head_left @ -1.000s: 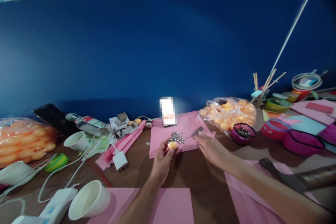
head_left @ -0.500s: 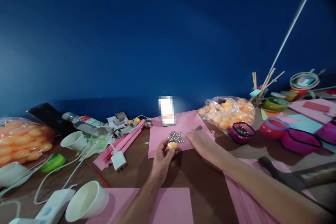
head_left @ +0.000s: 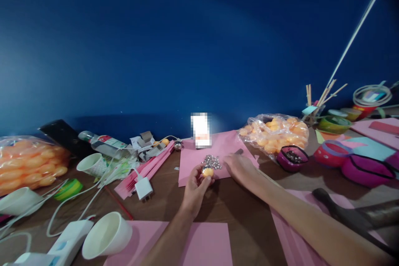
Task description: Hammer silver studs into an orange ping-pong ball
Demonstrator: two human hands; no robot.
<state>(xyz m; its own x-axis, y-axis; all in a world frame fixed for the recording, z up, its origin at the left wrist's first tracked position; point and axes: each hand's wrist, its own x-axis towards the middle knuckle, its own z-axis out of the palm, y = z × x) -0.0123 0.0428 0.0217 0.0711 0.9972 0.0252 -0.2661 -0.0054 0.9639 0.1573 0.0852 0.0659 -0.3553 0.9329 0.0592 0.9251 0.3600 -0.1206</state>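
My left hand (head_left: 197, 185) pinches a yellow-orange plastic ball (head_left: 208, 173), like a table-tennis ball, whose far side is partly covered with shiny silver pieces. Just beyond it, a heap of small silver pieces (head_left: 212, 161) lies on a pink sheet (head_left: 187, 162). To the right of the heap is my right hand (head_left: 238, 168), low over the sheet with its fingers drawn together. What those fingers hold, if anything, is too small to see. A dark flat object (head_left: 239, 152) shows behind that hand.
Bags of orange balls (head_left: 277, 131) stand right and far left. A purple pouch (head_left: 292, 158) holds small dark pieces. A hammer (head_left: 339, 212) lies front right. White cups (head_left: 107, 235), cables and a power strip (head_left: 70, 241) crowd the left. A blue wall (head_left: 187, 50) rises behind.
The whole view has shifted slightly, so things appear a little farther right. Both hands keep nearly the same places over the pink sheet, the left still holding the ball.
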